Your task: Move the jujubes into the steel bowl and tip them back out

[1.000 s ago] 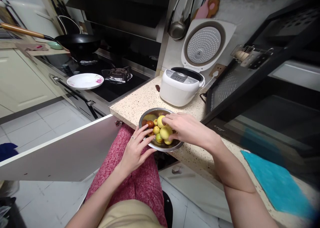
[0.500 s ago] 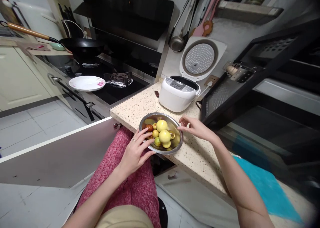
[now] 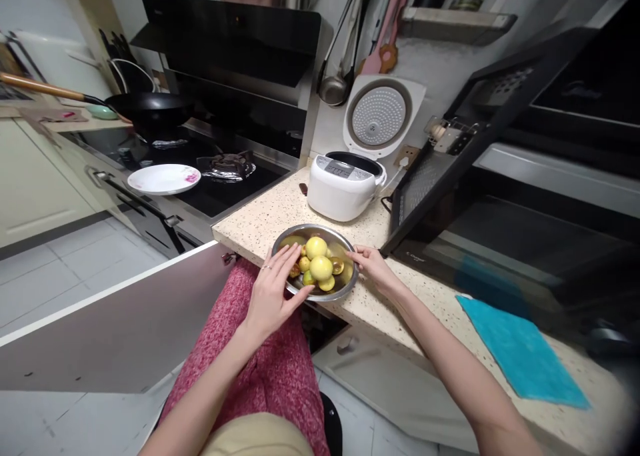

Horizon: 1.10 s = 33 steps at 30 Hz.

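A shiny metal bowl (image 3: pixel 345 295) sits near the front edge of the speckled counter. Inside it lie two larger pale-yellow round fruits (image 3: pixel 321 267) and several smaller yellow-green to brownish ones (image 3: pixel 309 278) that look like jujubes. My left hand (image 3: pixel 273 286) reaches over the bowl's near left side, its fingers stretched out and the thumb apart. The fingertips rest over the left part of the bowl and hide some of its contents. On the opposite side, my right hand (image 3: pixel 373 268) pinches the rim between thumb and fingers.
A white rice cooker (image 3: pixel 340 196) stands behind the bowl, its lid raised. Further left are a floral plate (image 3: pixel 164 179), a gas burner and a black wok (image 3: pixel 150 111). A turquoise cloth (image 3: pixel 525 353) lies right, before a dark oven. An open cabinet door (image 3: pixel 115 316) juts out at left.
My right hand has closed on the bowl's rim. My left fingers have drawn together over the bowl, and the reddish fruit there is now covered. The camera view has shifted slightly.
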{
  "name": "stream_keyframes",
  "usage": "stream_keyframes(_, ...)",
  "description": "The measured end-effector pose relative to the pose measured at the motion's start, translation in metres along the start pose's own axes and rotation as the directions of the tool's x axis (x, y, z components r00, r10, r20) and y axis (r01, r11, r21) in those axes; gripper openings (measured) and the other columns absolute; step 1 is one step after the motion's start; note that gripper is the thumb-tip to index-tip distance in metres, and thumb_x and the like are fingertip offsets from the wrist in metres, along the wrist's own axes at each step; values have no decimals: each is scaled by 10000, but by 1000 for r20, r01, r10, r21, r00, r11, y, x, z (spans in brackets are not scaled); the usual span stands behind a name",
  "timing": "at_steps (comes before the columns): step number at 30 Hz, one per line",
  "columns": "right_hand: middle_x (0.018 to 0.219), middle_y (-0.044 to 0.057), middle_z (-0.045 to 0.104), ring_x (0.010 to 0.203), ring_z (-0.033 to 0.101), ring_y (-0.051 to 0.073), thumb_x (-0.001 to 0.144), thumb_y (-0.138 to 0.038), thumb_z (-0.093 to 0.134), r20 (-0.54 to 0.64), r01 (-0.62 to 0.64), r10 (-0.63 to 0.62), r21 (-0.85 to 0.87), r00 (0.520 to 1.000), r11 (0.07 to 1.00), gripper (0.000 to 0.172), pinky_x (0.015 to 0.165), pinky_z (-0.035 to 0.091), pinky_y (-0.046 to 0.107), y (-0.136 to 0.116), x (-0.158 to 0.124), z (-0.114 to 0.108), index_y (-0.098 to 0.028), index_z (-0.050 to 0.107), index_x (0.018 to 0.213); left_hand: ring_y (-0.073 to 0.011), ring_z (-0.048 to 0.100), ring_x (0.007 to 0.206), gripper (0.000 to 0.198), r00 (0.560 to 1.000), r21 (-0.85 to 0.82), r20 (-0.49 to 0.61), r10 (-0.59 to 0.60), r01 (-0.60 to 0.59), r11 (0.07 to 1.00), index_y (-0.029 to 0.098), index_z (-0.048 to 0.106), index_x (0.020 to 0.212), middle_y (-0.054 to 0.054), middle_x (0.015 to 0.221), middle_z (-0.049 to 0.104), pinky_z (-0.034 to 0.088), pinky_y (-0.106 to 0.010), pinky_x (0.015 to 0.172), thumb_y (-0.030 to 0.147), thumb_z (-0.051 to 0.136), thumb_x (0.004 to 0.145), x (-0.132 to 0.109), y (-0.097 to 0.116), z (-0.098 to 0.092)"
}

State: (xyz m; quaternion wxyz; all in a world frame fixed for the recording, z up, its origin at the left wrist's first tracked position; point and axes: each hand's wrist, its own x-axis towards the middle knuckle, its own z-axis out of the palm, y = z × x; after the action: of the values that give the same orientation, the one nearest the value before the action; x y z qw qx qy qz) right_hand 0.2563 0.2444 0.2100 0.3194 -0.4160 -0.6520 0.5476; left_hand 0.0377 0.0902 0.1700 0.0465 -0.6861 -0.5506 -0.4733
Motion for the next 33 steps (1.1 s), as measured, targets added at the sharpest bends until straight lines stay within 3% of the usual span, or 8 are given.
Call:
stream_keyframes(3,488,-59,412,459,340,78,620,-488,755,-148,24,-20,28,989,999,417,446,279,223,-6,-1,-5,-220,445,545,-311,528,1436,703,999,-114,44,1,4,993,282,335,1588,-123,1557,530,247,-664,1294,485,637,986,19,-1,13)
stream_keyframes(6,464,-65,396,422,317,77,615,-443,704,-252,41,-31,35,967,999,355,400,245,218,-12,-2,-15,-235,422,556,-335,427,1514,807,994,-278,107,-8,38,960,281,296,1603,-151,1622,426,339,-607,1271,526,689,942,38,-4,33)
stream_keyframes(9,431,-75,363,372,290,76,607,-431,671,-340,59,-45,31,940,998,338,353,213,218,-19,-4,-28,-251,391,552,-365,345,1555,946,987,-402,162,-16,80,912,286,228,1625,-170,1665,328,338,-593,1272,555,751,883,53,-7,56)
stream_keyframes(18,371,-68,378,304,339,78,617,-393,657,-450,95,-126,-91,884,991,326,311,238,204,-47,-1,-49,-255,378,518,-390,396,1504,1137,972,-606,230,-48,182,774,238,285,1612,-185,1606,375,345,-577,1261,529,906,706,88,-19,109)
stream_keyframes(22,368,-65,388,300,355,83,631,-357,651,-455,90,-165,-182,875,979,307,312,214,204,-60,14,-53,-254,383,523,-394,449,1463,1077,945,-624,296,-141,302,721,192,347,1583,-209,1586,416,372,-589,1234,505,900,714,94,-27,118)
stream_keyframes(28,366,-64,378,314,370,88,639,-310,641,-483,51,-199,-302,853,952,297,332,221,210,-71,32,-61,-244,387,500,-414,423,1476,1081,938,-567,286,-196,331,755,178,346,1577,-225,1575,418,349,-621,1239,533,892,714,93,-32,119)
stream_keyframes(33,362,-65,354,331,335,78,660,-286,630,-512,12,-231,-396,827,918,278,355,229,216,-80,37,-66,-233,414,493,-413,454,1451,977,923,-556,298,-242,374,742,237,370,1573,-212,1583,411,400,-636,1198,577,825,779,94,-28,117)
